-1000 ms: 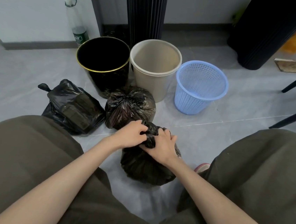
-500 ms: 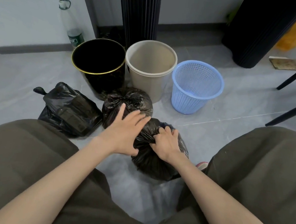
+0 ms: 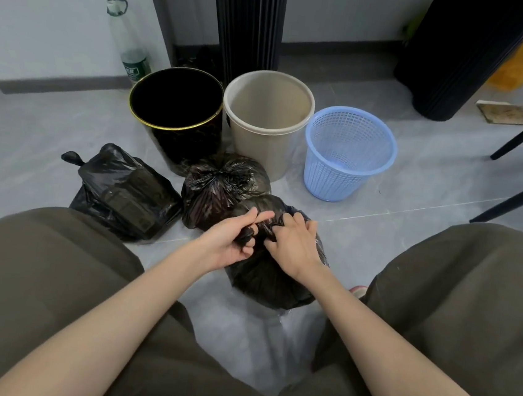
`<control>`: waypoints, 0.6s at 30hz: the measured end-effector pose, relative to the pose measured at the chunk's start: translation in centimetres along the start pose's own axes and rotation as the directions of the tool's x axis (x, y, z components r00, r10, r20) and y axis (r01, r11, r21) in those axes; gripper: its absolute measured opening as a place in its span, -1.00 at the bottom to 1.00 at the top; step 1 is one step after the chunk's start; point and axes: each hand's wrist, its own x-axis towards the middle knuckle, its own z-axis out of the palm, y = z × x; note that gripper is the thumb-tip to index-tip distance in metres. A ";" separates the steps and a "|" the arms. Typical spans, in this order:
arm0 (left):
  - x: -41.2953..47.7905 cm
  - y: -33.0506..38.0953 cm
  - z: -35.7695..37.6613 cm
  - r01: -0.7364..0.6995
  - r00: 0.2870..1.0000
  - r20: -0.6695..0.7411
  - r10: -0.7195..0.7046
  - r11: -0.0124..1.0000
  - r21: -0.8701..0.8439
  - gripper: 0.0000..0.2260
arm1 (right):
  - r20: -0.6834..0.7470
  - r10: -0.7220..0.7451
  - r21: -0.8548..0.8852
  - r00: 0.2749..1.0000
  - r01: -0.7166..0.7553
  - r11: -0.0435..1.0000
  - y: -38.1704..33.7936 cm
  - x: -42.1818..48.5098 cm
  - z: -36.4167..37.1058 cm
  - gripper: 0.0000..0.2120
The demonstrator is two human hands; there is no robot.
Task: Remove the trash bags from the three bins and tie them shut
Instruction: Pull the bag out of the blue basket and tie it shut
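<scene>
- Our left hand [image 3: 231, 243] pinches the twisted neck of the near trash bag [image 3: 272, 284].
- Our right hand [image 3: 295, 249] grips it at 3 o'clock.
- We see the beige bin [image 3: 264, 140] at 12 o'clock.

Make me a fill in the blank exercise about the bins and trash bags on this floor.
The mesh bin at the right end of the row is ____. The beige bin stands ____ the other two bins. The plastic bottle stands behind the ____ bin. The left hand and right hand both grip the same black ____.
Missing words: blue; between; black; bag.
</scene>
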 end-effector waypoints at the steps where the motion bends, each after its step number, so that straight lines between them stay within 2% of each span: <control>1: 0.2 -0.4 0.0 -0.069 0.994 -0.079 0.080 0.988 0.141 -0.71 | 0.006 0.008 0.002 1.000 -0.008 1.000 0.0 0.0 0.0 -0.71; 2: 0.2 -0.6 0.0 -0.119 0.972 -0.141 0.190 0.907 0.404 -0.69 | 0.011 0.011 -0.001 1.000 -0.011 1.000 0.0 0.0 0.0 -0.70; 3: 0.3 -0.8 -0.2 -0.129 0.933 -0.156 0.323 0.708 0.695 -0.65 | 0.017 0.013 -0.004 1.000 -0.013 1.000 -0.1 0.0 0.1 -0.69; 4: 0.4 -1.0 -0.7 -0.085 0.877 -0.119 0.465 0.394 0.915 -0.59 | 0.022 0.014 -0.009 1.000 -0.014 1.000 -0.2 0.0 0.2 -0.69; 5: 0.6 -1.3 -1.3 0.005 0.797 -0.022 0.603 0.030 1.000 -0.56 | 0.025 0.015 -0.013 1.000 -0.015 1.000 -0.3 0.0 0.2 -0.69; 6: 0.6 -1.6 -1.8 0.084 0.724 0.119 0.679 -0.258 0.962 -0.55 | 0.024 0.018 -0.018 1.000 -0.018 1.000 -0.3 0.0 0.2 -0.69; 7: 0.0 -1.6 -1.8 0.139 0.683 0.219 0.697 -0.418 0.898 -0.55 | 0.023 0.026 -0.022 0.999 -0.026 0.999 -0.3 0.0 0.2 -0.69; 8: -0.2 -1.5 -1.5 0.168 0.649 0.263 0.714 -0.471 0.866 -0.55 | 0.025 0.035 -0.025 0.999 -0.035 0.999 -0.2 0.0 0.1 -0.68; 9: -0.4 -1.3 -1.2 0.115 0.686 0.254 0.682 -0.447 0.887 -0.55 | 0.029 0.041 -0.026 0.999 -0.040 0.999 -0.1 0.0 0.1 -0.68; 10: -0.2 -1.1 -1.1 0.017 0.716 0.240 0.656 -0.360 0.933 -0.57 | 0.036 0.043 -0.027 0.998 -0.042 0.999 -0.1 0.0 0.1 -0.68; 11: -0.1 -0.6 -0.9 -0.121 0.764 0.200 0.613 -0.168 0.978 -0.57 | 0.046 0.041 -0.026 0.998 -0.040 0.999 0.0 0.0 0.2 -0.68; 12: -0.4 -0.2 -0.6 -0.232 0.842 0.134 0.522 0.127 0.964 -0.56 | 0.054 0.036 -0.022 0.998 -0.035 0.999 0.0 0.0 0.2 -0.67; 13: -0.6 0.1 -0.4 -0.309 0.882 0.112 0.458 0.381 0.871 -0.57 | 0.057 0.030 -0.010 0.998 -0.030 1.000 -0.1 -0.1 0.3 -0.67; 14: -0.9 0.4 0.0 -0.337 0.904 0.095 0.417 0.558 0.758 -0.59 | 0.058 0.027 0.007 0.998 -0.027 1.000 -0.1 -0.1 0.3 -0.67; 16: -0.9 0.5 0.3 -0.313 0.937 0.056 0.345 0.759 0.570 -0.67 | 0.058 0.026 0.035 0.998 -0.028 0.999 -0.1 -0.1 0.3 -0.68; 18: -0.4 0.5 0.0 -0.286 0.953 0.011 0.303 0.886 0.364 -0.74 | 0.075 0.031 0.040 0.997 -0.035 0.999 0.0 -0.1 0.3 -0.68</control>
